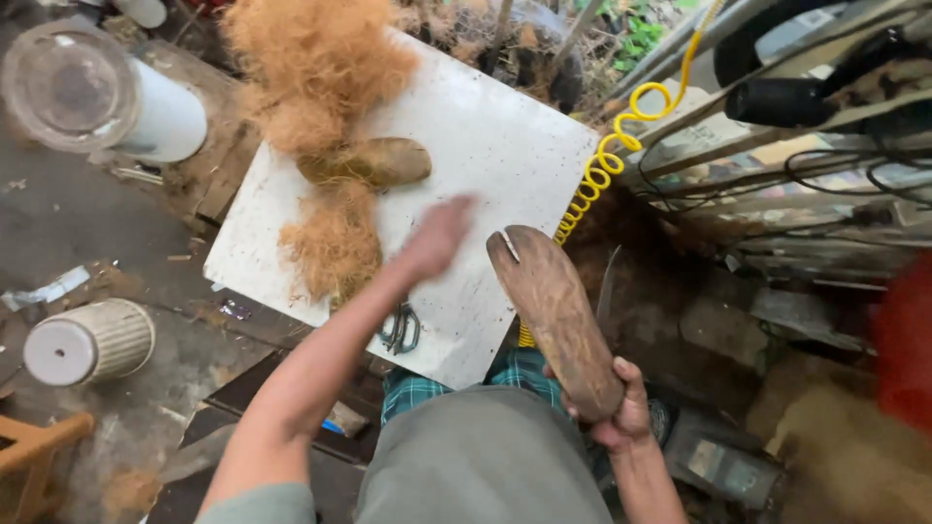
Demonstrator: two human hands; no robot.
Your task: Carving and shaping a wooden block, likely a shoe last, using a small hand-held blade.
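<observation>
My right hand [623,406] grips the near end of a long brown husk-like piece [555,315], held upright over my lap. My left hand [437,236] is blurred and reaches out over the white board [505,146], fingers loosely together, holding nothing that I can see. Just beyond it lie a second brown husk piece [374,162] and tufts of tan coconut fibre [335,243]. A bigger heap of fibre [316,58] covers the board's far corner. Metal scissors [400,330] lie on the board's near edge under my left forearm.
A yellow coiled hose [612,155] runs along the board's right side. A white cylinder [155,107] and a ribbed white container [87,340] stand at the left on the dirty floor. Cables and metal bars [825,146] crowd the right. A red object [903,340] is at the right edge.
</observation>
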